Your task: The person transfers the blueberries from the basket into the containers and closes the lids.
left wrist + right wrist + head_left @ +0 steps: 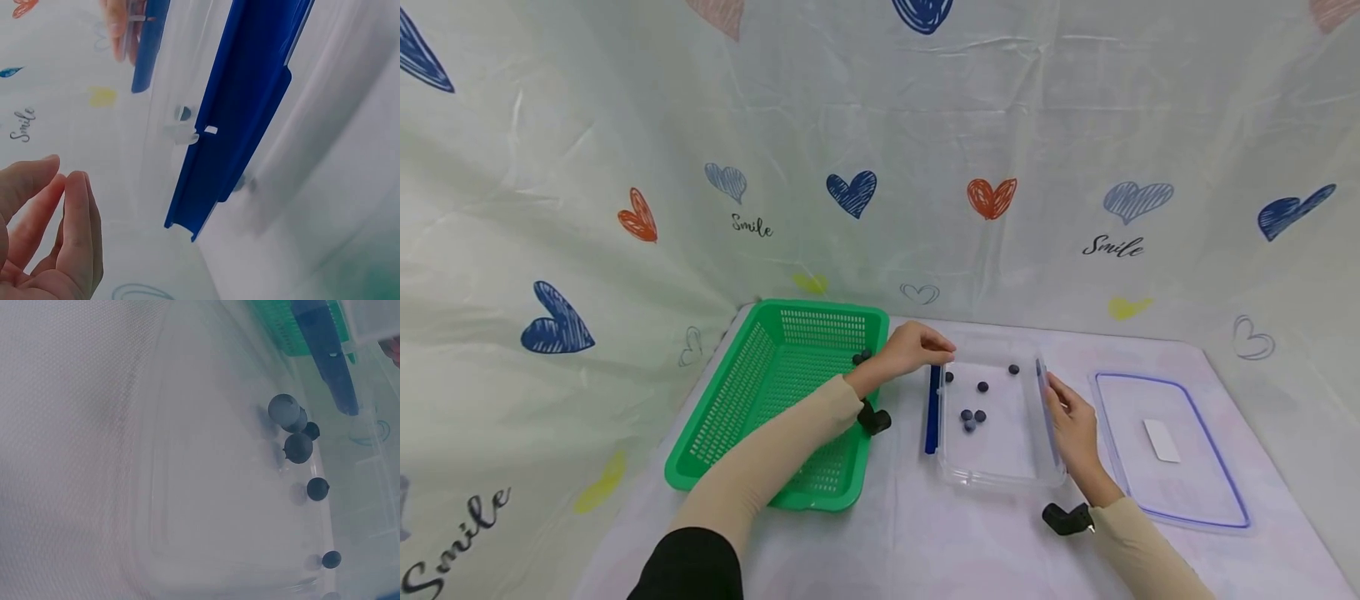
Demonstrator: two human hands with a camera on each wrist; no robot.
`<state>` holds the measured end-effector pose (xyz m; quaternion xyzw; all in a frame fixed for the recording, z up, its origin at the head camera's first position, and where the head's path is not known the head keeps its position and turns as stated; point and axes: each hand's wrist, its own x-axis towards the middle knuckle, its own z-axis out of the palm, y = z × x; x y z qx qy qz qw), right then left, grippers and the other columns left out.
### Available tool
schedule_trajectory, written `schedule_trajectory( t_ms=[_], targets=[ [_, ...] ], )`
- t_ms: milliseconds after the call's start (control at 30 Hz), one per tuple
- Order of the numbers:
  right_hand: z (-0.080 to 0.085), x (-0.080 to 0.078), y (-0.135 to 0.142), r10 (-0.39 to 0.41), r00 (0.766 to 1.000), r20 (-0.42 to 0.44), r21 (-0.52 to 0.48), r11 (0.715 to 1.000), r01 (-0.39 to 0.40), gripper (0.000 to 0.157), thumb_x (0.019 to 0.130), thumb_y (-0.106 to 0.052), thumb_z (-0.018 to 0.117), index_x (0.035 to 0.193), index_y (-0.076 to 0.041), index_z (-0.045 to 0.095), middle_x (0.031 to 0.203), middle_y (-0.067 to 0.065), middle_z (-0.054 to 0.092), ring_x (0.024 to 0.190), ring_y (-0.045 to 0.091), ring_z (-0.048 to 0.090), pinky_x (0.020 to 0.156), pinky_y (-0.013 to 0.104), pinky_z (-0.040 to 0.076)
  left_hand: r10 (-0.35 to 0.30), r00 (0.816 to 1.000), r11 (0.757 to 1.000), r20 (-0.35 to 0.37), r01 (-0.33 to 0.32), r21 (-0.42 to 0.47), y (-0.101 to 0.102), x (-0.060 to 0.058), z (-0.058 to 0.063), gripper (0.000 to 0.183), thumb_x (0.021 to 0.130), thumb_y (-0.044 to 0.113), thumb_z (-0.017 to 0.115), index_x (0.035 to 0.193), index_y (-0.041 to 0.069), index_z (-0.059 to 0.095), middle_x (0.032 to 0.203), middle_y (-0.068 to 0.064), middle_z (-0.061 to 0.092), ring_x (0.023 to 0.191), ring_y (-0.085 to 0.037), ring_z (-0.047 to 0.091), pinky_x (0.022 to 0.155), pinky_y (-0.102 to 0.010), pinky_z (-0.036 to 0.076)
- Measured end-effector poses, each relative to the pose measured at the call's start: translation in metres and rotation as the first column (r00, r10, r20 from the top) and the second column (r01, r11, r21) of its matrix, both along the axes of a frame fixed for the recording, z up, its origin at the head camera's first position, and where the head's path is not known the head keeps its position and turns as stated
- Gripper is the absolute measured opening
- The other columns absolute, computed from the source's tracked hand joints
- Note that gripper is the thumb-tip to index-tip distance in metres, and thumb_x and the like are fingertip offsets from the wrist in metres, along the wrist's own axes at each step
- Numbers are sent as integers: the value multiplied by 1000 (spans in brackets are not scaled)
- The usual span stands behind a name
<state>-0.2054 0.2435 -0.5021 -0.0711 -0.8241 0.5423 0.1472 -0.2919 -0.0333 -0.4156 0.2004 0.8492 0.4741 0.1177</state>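
A clear plastic container (1000,450) with blue side flaps (933,408) holds several blueberries (982,387). Its walls rise around them, and some berries cluster (299,448) in the right wrist view. Over the container's back left corner is my left hand (913,348), thumb and fingertips close together, with nothing visible between them. The left wrist view shows a small gap between that thumb and the fingers (77,219). My right hand (1075,429) holds the container's right side at the flap; part of its grip is hidden.
A green perforated basket (760,495) stands to the left, under my left forearm, with a few blueberries (861,357) visible at its right side. A clear lid (1180,450) with a blue seal and a white label lies on the right. A heart-printed curtain (925,125) hangs behind the table.
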Motion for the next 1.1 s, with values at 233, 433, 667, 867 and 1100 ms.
schedule_trajectory(
  t_ms=[233,433,667,867,1100],
  targets=[
    [-2,-1,0,-7,1000,5,-4,1000,7,40,105,-16,55,141,1,55,135,22,58,87,-11,50,72,3,41,56,998,998,-5,-56,37,-8,-1,2,20,93,16,74,110,6,76,106,-4,74,94,-14,68,81,-26,56],
    [-1,1,0,-1,1000,16,2,1000,1,41,105,-17,54,141,1,54,137,23,57,88,-12,49,72,3,41,107,994,990,10,-107,91,-21,-1,7,24,93,19,74,114,7,75,112,-5,72,99,-17,69,87,-32,56],
    [2,1,0,2,1000,20,-10,1000,-2,42,105,-20,54,142,0,53,138,22,56,88,-11,49,72,3,41,119,993,977,16,-120,178,-37,-4,17,26,93,18,73,117,6,73,112,-6,72,99,-18,69,91,-37,55],
    [4,2,0,6,999,37,-15,1000,-5,42,105,-19,54,143,-1,52,138,22,56,89,-10,50,72,3,41,145,989,964,3,-142,225,-49,-9,19,27,95,16,72,119,3,72,114,-10,71,100,-21,68,88,-35,56],
    [4,2,0,8,1000,29,-9,1000,-8,42,105,-19,53,143,1,52,140,22,54,89,-12,49,73,2,41,185,982,953,-21,-175,247,-68,-12,15,30,96,15,70,123,2,68,121,-14,67,107,-26,65,94,-44,53]
  ],
)
